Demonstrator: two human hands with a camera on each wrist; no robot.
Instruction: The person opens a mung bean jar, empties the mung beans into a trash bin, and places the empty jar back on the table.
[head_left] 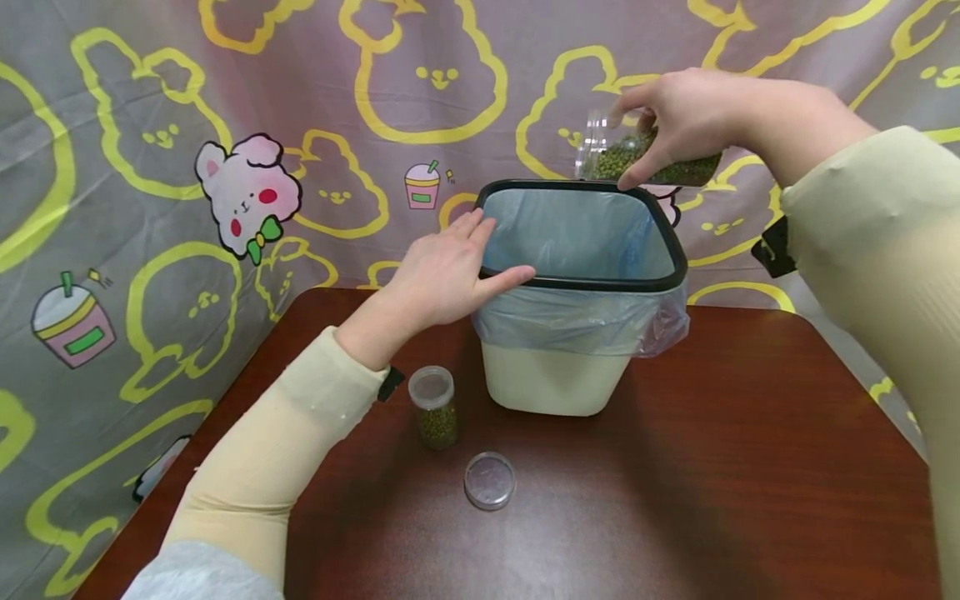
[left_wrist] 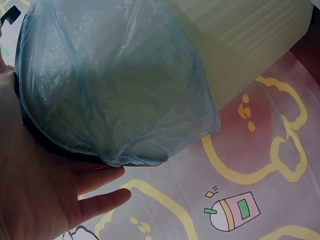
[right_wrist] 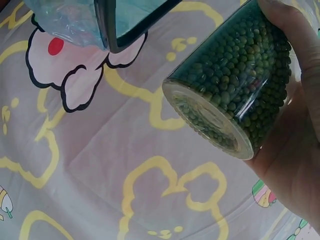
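Note:
A plastic jar point(head_left: 613, 160) of green beans lies almost sideways in my right hand point(head_left: 696, 112), which grips it above the bin's far right rim. Its mouth points left, and beans still fill much of it, as the right wrist view of the jar point(right_wrist: 227, 82) shows. The pale bin has a black rim point(head_left: 585, 284) and a translucent blue bag point(head_left: 570, 321) folded over its edge. Against the bin's left rim rests my left hand point(head_left: 447, 271), fingers straight and thumb extended; in the left wrist view, two fingertips point(left_wrist: 112, 174) reach past the bag.
On the brown table point(head_left: 750, 433), a second clear jar point(head_left: 437, 417) partly filled with green beans stands left of the bin. A round clear lid point(head_left: 490, 481) lies in front of it. Behind hangs a grey cloth point(head_left: 442, 108) with yellow cartoon outlines.

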